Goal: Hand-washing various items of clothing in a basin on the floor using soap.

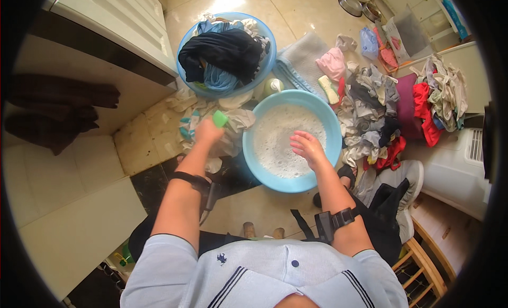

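My left hand (208, 132) is closed around a small bright green object (219, 118); most of it is hidden by my fingers, so I cannot tell its kind. Under and around that hand lies a pile of pale crumpled cloths or bags (233, 136), with teal-and-white pieces at its left. To the right stands a light blue basin (332, 117) filled with white, sudsy water (275, 144). My right hand (308, 148) hovers over the suds with its fingers apart and nothing in it. A pump bottle (273, 86) touches the basin's far side.
Behind, a second blue basin (182, 54) is heaped with dark and blue clothes (222, 54). A light towel (304, 56), a yellowish bar (328, 89) and piles of laundry (370, 96) lie at the right. A white cabinet (119, 22) bounds the far left.
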A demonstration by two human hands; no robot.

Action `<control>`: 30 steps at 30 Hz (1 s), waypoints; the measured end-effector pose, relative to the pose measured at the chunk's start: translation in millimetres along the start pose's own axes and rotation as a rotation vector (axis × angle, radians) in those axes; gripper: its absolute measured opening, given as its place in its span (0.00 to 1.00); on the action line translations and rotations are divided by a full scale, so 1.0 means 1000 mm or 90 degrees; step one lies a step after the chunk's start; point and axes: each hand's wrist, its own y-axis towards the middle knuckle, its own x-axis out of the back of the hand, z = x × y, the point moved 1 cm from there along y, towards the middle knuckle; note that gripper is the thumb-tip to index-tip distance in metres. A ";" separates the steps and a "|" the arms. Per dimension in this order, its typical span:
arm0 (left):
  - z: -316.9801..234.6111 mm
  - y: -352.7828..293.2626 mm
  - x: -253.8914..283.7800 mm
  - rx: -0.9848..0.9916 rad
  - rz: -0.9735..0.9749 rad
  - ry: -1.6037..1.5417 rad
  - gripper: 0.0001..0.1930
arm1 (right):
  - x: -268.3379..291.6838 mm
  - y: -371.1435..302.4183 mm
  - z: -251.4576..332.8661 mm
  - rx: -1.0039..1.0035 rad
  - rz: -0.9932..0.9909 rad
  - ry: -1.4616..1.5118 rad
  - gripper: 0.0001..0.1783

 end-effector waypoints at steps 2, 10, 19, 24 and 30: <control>0.013 0.008 0.030 -0.076 0.092 -0.154 0.25 | -0.009 0.001 0.003 0.006 0.037 0.005 0.25; -0.101 -0.106 0.178 -0.373 0.307 -0.199 0.20 | -0.072 -0.040 0.028 -0.101 0.334 0.091 0.33; -0.131 -0.205 0.189 -0.588 0.133 -0.226 0.20 | -0.065 -0.101 0.060 0.146 0.316 0.307 0.20; -0.099 -0.186 0.170 -0.306 0.275 -0.685 0.15 | -0.021 -0.125 0.064 0.235 0.232 0.398 0.23; -0.058 -0.154 0.148 -0.113 0.179 -0.580 0.15 | 0.019 -0.115 0.051 0.293 0.138 0.343 0.16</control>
